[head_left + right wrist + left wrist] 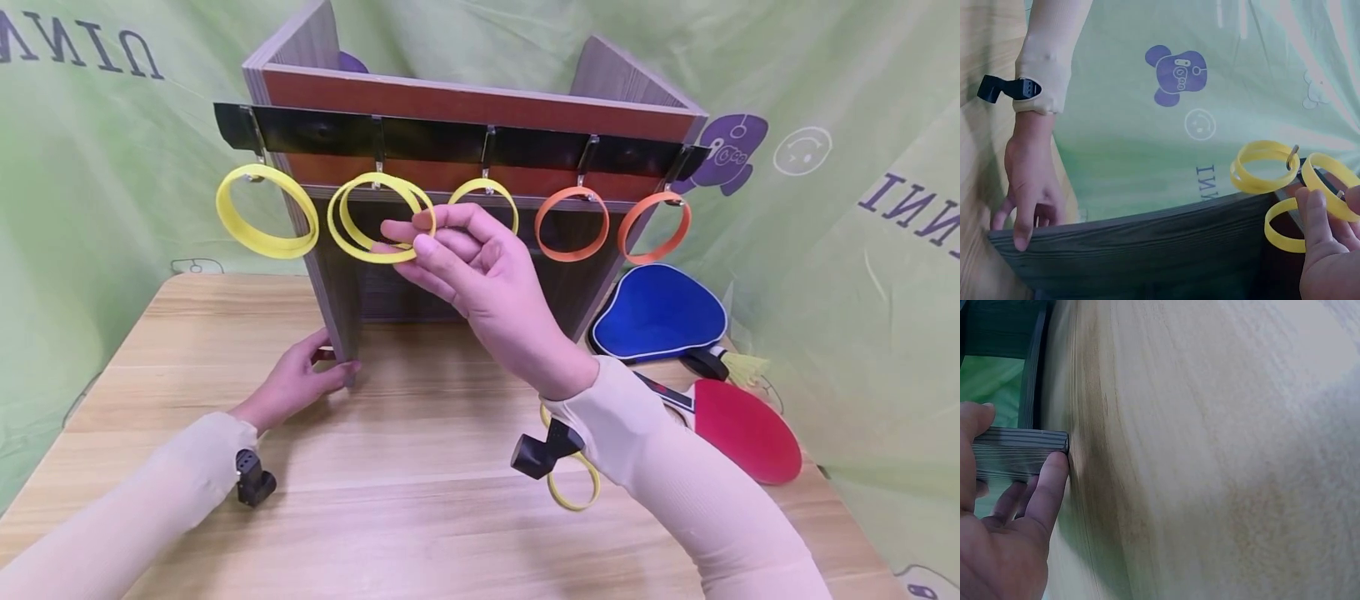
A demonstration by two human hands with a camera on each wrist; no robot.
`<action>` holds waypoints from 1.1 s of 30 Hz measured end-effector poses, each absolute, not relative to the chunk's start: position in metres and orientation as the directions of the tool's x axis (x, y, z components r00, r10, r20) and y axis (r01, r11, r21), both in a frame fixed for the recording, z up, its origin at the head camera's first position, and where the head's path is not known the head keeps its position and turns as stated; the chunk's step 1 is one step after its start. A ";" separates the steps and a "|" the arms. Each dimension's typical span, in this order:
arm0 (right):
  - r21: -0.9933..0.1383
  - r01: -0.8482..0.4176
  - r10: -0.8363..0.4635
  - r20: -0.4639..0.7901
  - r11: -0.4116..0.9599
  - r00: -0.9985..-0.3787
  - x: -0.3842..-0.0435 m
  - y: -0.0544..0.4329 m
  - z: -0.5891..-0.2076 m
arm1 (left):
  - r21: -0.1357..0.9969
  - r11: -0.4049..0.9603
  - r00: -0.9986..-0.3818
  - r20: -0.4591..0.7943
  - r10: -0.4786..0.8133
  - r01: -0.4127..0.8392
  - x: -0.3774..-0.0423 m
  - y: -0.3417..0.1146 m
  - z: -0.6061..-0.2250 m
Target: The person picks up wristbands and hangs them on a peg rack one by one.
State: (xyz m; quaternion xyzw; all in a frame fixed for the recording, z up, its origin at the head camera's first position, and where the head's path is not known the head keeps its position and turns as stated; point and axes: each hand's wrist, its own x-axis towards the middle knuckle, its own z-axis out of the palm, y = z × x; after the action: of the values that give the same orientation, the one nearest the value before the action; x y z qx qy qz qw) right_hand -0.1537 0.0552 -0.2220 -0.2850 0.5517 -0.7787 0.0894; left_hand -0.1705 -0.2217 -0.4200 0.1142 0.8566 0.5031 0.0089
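Note:
A wooden stand [465, 96] carries a black strip [435, 140] with a row of metal hooks. My right hand [498, 292] pinches a yellow ring [381, 257] between thumb and fingertips at the second hook from the left. Another yellow ring hangs right behind it. Yellow rings [279, 245] hang together on the leftmost hook. One more yellow ring [514, 211] is on the middle hook, partly covered by my right hand. Two orange rings hang at the right. Low down, my left hand [300, 375] grips the front edge of the stand's left side panel [1019, 450], thumb and fingers on opposite faces.
On the wooden table [420, 517], yellow rings [573, 507] lie partly under my right wrist. To the right are a blue paddle case [663, 312], a red table tennis paddle [746, 429] and a pale yellow shuttlecock-like thing [744, 367]. Green printed fabric [840, 275] surrounds the table.

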 end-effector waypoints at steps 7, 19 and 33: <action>-0.893 -0.183 -0.397 0.356 -0.412 -0.846 -0.156 0.047 -0.220 | 0.862 0.468 -0.973 0.107 0.205 0.194 -0.171 -0.223 -0.421; -0.924 -0.133 -0.357 0.267 -0.358 -0.895 -0.156 0.043 -0.226 | 0.854 0.478 -0.973 0.119 0.200 0.203 -0.172 -0.223 -0.423; -0.953 -0.095 -0.401 0.210 -0.289 -0.892 -0.158 0.053 -0.230 | 0.856 0.481 -0.974 0.100 0.203 0.188 -0.172 -0.222 -0.421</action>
State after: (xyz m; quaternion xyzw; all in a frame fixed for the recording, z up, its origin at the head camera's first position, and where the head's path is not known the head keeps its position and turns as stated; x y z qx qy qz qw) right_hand -0.1579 0.0528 -0.2297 -0.2107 0.5882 -0.7745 0.0988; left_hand -0.1719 -0.2220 -0.4211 0.1138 0.8605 0.4965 0.0075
